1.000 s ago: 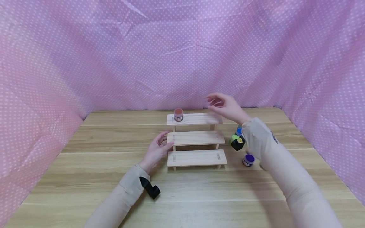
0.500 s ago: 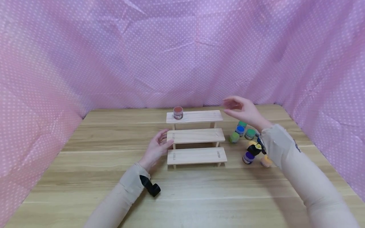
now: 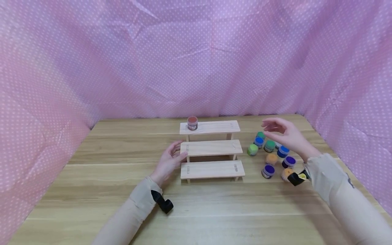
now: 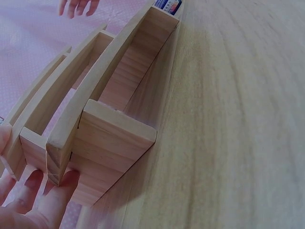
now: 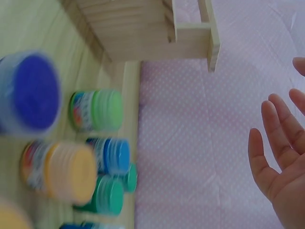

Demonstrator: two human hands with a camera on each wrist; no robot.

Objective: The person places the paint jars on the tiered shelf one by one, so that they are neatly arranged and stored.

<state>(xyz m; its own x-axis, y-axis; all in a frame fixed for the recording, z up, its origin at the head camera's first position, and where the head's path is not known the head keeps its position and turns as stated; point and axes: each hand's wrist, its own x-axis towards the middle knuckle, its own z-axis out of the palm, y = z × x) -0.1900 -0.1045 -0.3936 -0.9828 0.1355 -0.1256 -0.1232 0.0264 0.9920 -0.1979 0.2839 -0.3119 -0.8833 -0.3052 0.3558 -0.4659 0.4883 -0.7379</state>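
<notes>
A three-tier wooden display stand [image 3: 212, 147] stands mid-table, and a small paint jar with a reddish-brown lid [image 3: 192, 123] sits at the left end of its top step. My left hand [image 3: 167, 162] holds the stand by its left end; in the left wrist view, fingers [image 4: 57, 198] touch the ends of the steps. My right hand [image 3: 286, 134], empty with fingers loosely curved, hovers above the group of jars at the right. Below it are a green jar [image 3: 270, 145], a blue jar [image 3: 283, 151], a purple jar [image 3: 289, 162] and an orange jar [image 3: 271, 159].
Left of that group are a light green jar [image 3: 252, 149] and another blue jar [image 3: 258, 142]. Another purple jar [image 3: 268, 171] is nearer the front. Pink dotted cloth [image 3: 196, 61] surrounds the wooden table [image 3: 196, 214] at the back and sides.
My right hand has moved right and down from near the top step to above the jars, uncovering several of them. My left hand stays at the stand, and the reddish-brown jar has not moved.
</notes>
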